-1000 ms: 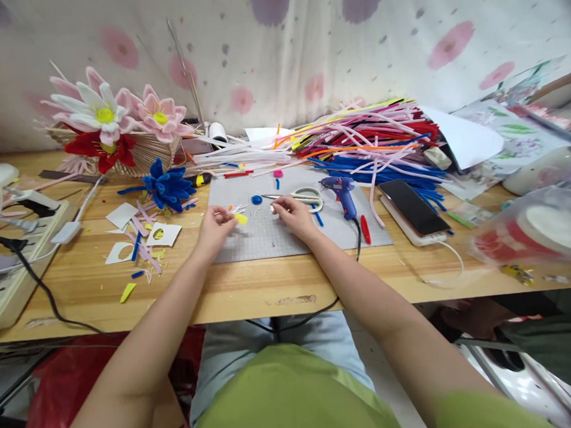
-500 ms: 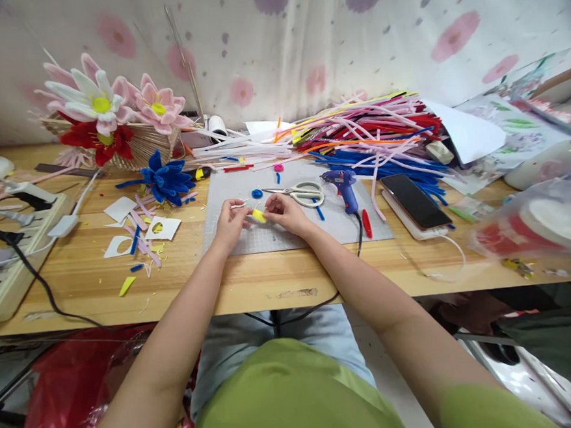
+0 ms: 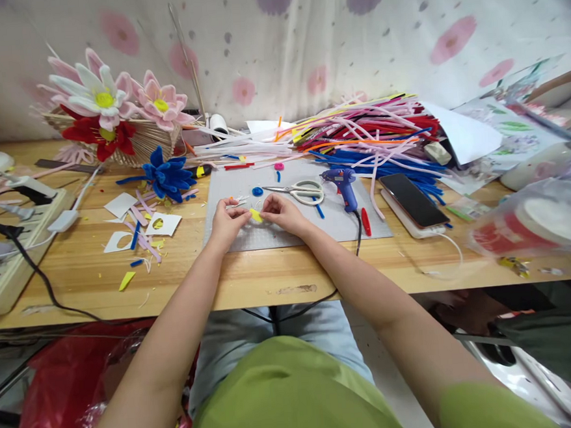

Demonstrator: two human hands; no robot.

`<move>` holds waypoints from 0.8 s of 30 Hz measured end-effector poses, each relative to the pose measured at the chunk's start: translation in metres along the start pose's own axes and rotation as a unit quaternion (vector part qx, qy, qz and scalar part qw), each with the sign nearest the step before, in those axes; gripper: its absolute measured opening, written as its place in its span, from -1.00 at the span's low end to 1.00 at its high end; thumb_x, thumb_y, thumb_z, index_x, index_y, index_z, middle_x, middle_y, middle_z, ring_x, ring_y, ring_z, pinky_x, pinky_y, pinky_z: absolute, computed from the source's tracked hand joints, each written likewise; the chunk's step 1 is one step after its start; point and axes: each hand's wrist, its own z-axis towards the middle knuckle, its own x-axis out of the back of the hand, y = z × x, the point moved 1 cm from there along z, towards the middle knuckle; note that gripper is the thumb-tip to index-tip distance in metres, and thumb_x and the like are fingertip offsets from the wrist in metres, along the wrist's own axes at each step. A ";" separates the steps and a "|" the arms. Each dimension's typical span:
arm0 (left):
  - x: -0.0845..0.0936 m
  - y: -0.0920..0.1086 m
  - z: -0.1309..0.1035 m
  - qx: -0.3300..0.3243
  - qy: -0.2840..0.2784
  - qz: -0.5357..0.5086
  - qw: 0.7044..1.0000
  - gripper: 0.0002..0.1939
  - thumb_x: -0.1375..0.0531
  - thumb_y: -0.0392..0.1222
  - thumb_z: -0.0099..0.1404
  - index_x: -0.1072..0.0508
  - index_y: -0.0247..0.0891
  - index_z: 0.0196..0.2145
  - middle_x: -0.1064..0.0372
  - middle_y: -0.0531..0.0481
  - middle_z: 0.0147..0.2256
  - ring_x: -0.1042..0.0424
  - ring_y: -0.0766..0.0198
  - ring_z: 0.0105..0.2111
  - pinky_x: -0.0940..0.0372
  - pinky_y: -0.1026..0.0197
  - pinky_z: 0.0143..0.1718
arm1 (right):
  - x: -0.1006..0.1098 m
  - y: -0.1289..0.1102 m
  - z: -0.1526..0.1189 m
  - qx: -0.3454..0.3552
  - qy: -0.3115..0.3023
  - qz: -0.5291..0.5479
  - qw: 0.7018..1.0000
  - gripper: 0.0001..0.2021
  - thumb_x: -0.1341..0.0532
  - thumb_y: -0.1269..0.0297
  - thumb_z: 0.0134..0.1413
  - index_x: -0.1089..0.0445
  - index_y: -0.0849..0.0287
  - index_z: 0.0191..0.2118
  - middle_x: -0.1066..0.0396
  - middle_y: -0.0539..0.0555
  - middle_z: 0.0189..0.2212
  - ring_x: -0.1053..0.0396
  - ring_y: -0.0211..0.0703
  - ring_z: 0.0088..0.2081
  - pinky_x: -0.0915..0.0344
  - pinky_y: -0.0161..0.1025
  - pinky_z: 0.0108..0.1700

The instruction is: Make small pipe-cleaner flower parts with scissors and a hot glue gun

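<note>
Between my two hands is a small yellow piece (image 3: pixel 255 215), perhaps felt or foam; its exact kind is too small to tell. The fingertips of my left hand (image 3: pixel 227 223) pinch its left side, and a thin whitish strand shows by those fingers. On its right side my right hand (image 3: pixel 284 214) pinches the same piece. Both hands are just above the grey cutting mat (image 3: pixel 248 241). Behind them lie a round blue piece (image 3: pixel 257 191) and scissors (image 3: pixel 306 191) with pale handles. A blue glue gun (image 3: pixel 343 187) rests to the right.
Pipe cleaners (image 3: pixel 372 129) are heaped at the back. Fuzzy flowers (image 3: pixel 104 99) stand at the left, with a blue flower (image 3: pixel 168 173) and scraps (image 3: pixel 142 227) before them. A power strip (image 3: pixel 28 245) is far left. A phone (image 3: pixel 414 200) and bagged cup (image 3: pixel 535 222) are right.
My hands have come slightly closer together around the yellow piece, which has turned and shifted a little left. The view has tilted slightly; other things stay in place.
</note>
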 end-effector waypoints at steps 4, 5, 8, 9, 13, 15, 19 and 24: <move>-0.001 0.001 0.000 0.001 0.028 -0.007 1.000 -0.52 -0.31 -0.27 -0.18 -0.11 -0.21 -0.36 -0.39 0.14 -0.55 -0.33 0.42 -0.60 -0.17 0.36 -0.53 | -0.001 -0.001 -0.001 -0.005 0.002 -0.024 1.000 -0.72 -0.24 0.15 -0.21 -0.17 0.16 -0.40 -0.26 -0.08 -0.52 -0.20 -0.33 -0.49 -0.17 -0.31 -0.40; 0.000 0.001 0.000 -0.001 0.037 -0.012 0.999 -0.52 -0.31 -0.28 -0.18 -0.10 -0.20 -0.37 -0.39 0.15 -0.55 -0.33 0.42 -0.60 -0.17 0.36 -0.54 | 0.002 -0.003 -0.001 -0.003 0.004 -0.040 0.999 -0.74 -0.23 0.16 -0.19 -0.18 0.16 -0.39 -0.28 -0.07 -0.50 -0.22 -0.32 -0.48 -0.19 -0.30 -0.38; 0.003 0.001 0.002 -0.004 0.060 -0.038 0.997 -0.52 -0.32 -0.28 -0.19 -0.10 -0.20 -0.38 -0.36 0.16 -0.53 -0.37 0.40 -0.56 -0.23 0.35 -0.52 | 0.021 -0.015 -0.002 0.008 0.048 -0.148 0.988 -0.82 -0.17 0.22 -0.08 -0.24 0.16 -0.33 -0.36 -0.01 -0.42 -0.29 -0.26 -0.39 -0.23 -0.27 -0.28; 0.004 0.001 0.003 -0.003 0.064 -0.048 0.997 -0.52 -0.33 -0.28 -0.19 -0.10 -0.20 -0.39 -0.35 0.16 -0.53 -0.38 0.39 -0.53 -0.26 0.33 -0.50 | 0.032 -0.022 -0.002 0.008 0.073 -0.207 0.976 -0.85 -0.14 0.26 -0.03 -0.27 0.16 -0.29 -0.39 0.02 -0.37 -0.31 -0.23 -0.35 -0.23 -0.26 -0.24; 0.008 0.002 0.004 -0.002 0.069 -0.086 0.994 -0.51 -0.33 -0.29 -0.18 -0.08 -0.20 -0.39 -0.35 0.16 -0.51 -0.42 0.36 -0.47 -0.34 0.26 -0.41 | 0.075 -0.043 0.001 -0.065 0.093 -0.508 0.854 -0.73 -0.04 0.44 0.02 -0.36 0.22 -0.15 -0.40 0.20 -0.15 -0.33 -0.07 -0.15 -0.20 -0.19 -0.15; 0.008 0.002 0.005 -0.003 0.070 -0.102 0.992 -0.50 -0.34 -0.30 -0.19 -0.08 -0.20 -0.40 -0.34 0.17 -0.51 -0.42 0.37 -0.46 -0.36 0.24 -0.36 | 0.085 -0.046 0.005 -0.106 0.019 -0.605 0.789 -0.69 -0.06 0.47 0.01 -0.38 0.29 -0.10 -0.37 0.31 -0.09 -0.33 0.01 -0.12 -0.20 -0.18 -0.15; 0.011 0.004 0.006 -0.009 0.076 -0.125 0.989 -0.49 -0.35 -0.32 -0.19 -0.07 -0.20 -0.40 -0.32 0.20 -0.54 -0.42 0.38 -0.45 -0.38 0.21 -0.31 | 0.084 -0.040 0.014 -0.137 -0.065 -0.666 0.731 -0.70 -0.06 0.45 0.06 -0.39 0.38 -0.09 -0.37 0.41 -0.12 -0.35 0.08 -0.11 -0.21 -0.15 -0.14; 0.015 0.003 0.008 -0.018 0.079 -0.163 0.983 -0.49 -0.36 -0.31 -0.18 -0.08 -0.20 -0.40 -0.28 0.23 -0.55 -0.40 0.42 -0.46 -0.39 0.20 -0.25 | 0.087 -0.044 0.016 -0.106 -0.058 -0.679 0.724 -0.68 -0.10 0.44 0.03 -0.37 0.38 -0.07 -0.34 0.39 -0.09 -0.34 0.07 -0.11 -0.21 -0.19 -0.15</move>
